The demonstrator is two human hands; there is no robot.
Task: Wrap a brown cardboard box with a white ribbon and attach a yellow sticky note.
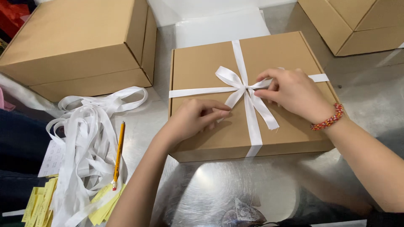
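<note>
Nearest: shiny brushed-metal tabletop [235, 189], glare patch on it, something crumpled and transparent at the bottom edge, too dim to identify. Lower left: stack of yellow paper slips [40, 206], loose heap of white satin ribbon lengths [88, 143] over it, yellow pencil with red tip [118, 154] lying across the heap.

Mid-frame: flat brown cardboard gift box [210, 71], closed, resting on the tabletop, crossed by a white ribbon bow [244, 90] knotted near the lid's centre. Left hand [193, 120] on the lid near the front-left, fingers pinched together on the bow's lower-left tail. Right hand [294, 92], red beaded bracelet [328, 118] at the wrist, thumb and forefinger closed on the bow's right loop just beside the knot.

Farther back: large brown cardboard carton [80, 46] at upper left, well apart from the gift box. White sheet [219, 25] just behind the gift box. Second brown cardboard carton [357, 25] at upper right.
</note>
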